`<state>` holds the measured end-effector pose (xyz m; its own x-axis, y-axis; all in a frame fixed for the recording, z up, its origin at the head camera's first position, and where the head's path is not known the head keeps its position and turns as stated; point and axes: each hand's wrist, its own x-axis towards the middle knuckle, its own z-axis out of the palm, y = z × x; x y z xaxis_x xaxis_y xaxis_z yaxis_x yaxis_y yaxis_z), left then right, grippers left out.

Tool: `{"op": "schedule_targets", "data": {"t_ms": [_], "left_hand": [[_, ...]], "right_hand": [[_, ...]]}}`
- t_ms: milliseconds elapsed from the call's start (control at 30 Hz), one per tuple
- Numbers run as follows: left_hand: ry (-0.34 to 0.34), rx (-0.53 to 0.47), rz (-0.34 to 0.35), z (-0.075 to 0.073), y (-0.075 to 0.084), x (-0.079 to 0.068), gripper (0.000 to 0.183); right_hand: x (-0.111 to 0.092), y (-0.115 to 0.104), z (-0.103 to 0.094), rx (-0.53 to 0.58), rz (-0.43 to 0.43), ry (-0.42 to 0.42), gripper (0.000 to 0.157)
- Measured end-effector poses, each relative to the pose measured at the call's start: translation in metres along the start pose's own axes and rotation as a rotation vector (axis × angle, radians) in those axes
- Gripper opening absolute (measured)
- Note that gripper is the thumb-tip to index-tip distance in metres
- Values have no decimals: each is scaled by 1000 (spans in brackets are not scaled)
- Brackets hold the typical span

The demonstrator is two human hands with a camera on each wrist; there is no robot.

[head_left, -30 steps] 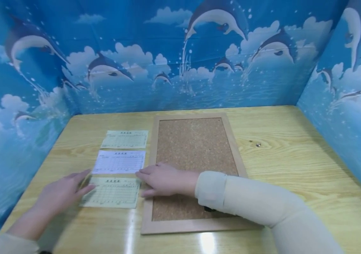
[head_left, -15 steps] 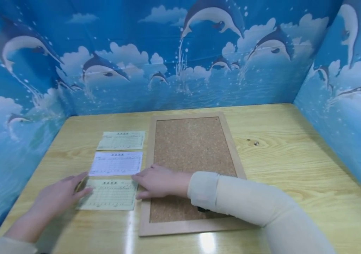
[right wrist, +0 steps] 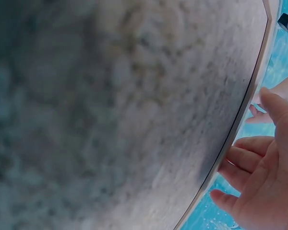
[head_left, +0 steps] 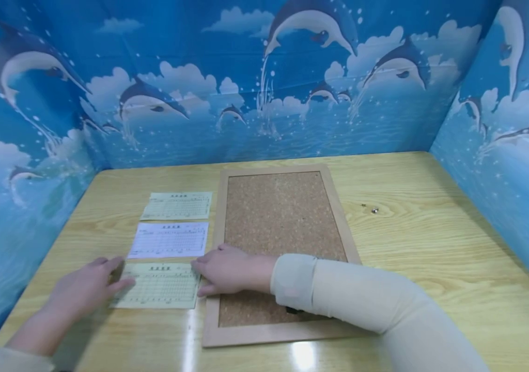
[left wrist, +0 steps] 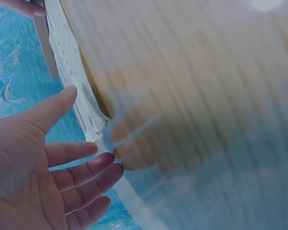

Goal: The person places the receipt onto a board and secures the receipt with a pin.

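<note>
Three printed slips lie in a column on the table: a pale green slip (head_left: 177, 205) at the back, a white slip (head_left: 169, 240) in the middle and another pale green slip (head_left: 159, 287) in front. My left hand (head_left: 80, 284) is at the front slip's left side, thumb over its edge. My right hand (head_left: 227, 268) reaches across the framed corkboard (head_left: 285, 217), fingertips at the same slip's right edge. In the wrist views, the left hand (left wrist: 48, 172) and right hand (right wrist: 264, 172) have extended, slightly bent fingers; neither grips anything. Whether the fingertips press the paper is hard to tell.
Small shiny metal pieces (head_left: 374, 210) lie on the wood-grain table (head_left: 413, 227) right of the corkboard. A dolphin-print curtain (head_left: 264, 103) encloses the back and sides. The right forearm (head_left: 362, 294) covers the board's lower right part.
The head view has shifted slightly, moving the scene a little to the left. Both hands stay at the front slip's sides, with the left hand drawn back very slightly. The slips keep their arrangement.
</note>
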<state>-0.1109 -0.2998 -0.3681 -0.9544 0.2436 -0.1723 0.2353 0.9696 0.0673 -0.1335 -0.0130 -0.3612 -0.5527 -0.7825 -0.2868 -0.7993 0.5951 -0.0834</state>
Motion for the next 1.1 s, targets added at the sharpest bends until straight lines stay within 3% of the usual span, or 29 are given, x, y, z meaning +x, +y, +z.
{"op": "schedule_targets", "data": {"t_ms": [233,433,767,1100], "left_hand": [[-27,-13,-36,0,-1,0,73],[-66,-77,-52,-3,-1,0,55],[-119,-147,-84,1,-1,0,41],[-110,-187,-104,1,1,0,34]], "right_hand": [[3,-3,2,-34,8,-17,69],[4,-5,2,-55,3,-32,68],[5,-9,4,-117,-91,7,40],[4,-13,3,-123,-54,-11,39]]}}
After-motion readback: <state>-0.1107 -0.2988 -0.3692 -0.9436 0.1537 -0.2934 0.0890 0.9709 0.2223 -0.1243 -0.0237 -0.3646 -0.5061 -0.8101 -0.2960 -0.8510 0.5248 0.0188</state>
